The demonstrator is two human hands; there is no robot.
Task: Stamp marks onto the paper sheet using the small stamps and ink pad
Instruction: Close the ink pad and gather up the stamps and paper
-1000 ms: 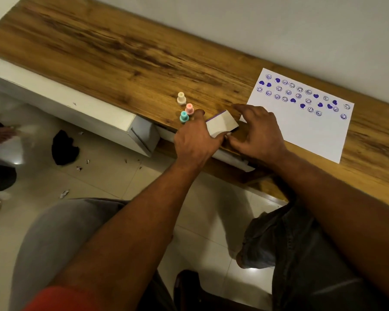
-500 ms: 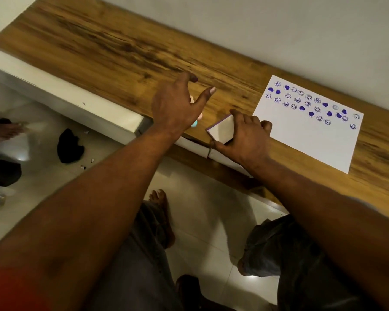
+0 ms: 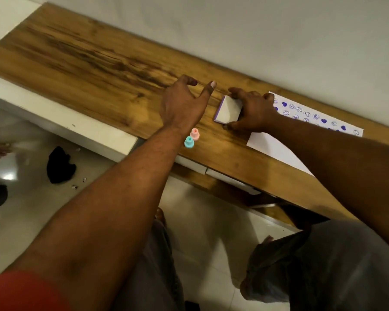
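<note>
White ink pad point(image 3: 228, 110) in right hand point(image 3: 254, 113)

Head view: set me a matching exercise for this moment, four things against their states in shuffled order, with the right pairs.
1. left hand
2. right hand
3. teal stamp
4. paper sheet

A. bears purple marks
B. grips the ink pad
C. fingers spread wide
D. stands upright beside the pink stamp

Pairs: 1-C, 2-B, 3-D, 4-A
</note>
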